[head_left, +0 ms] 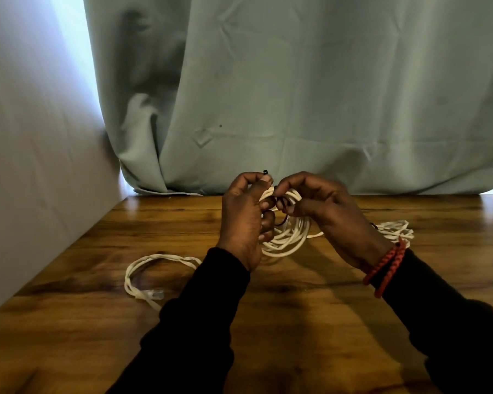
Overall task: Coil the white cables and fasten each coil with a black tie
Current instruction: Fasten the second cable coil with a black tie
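Black sleeves (199, 322) lead up to both hands, close together above the bench (296, 308) — left hand (244, 220) gripping the white cable coil (291, 237), right hand (319, 209) pinching the black tie (281, 204) against it — another white cable (143, 274) lies loose at left.

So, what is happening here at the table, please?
A person holds a coil of white cable above the wooden table. The left hand grips the coil and one end of a black tie; the right hand pinches the tie's other part. Another white cable lies on the left.
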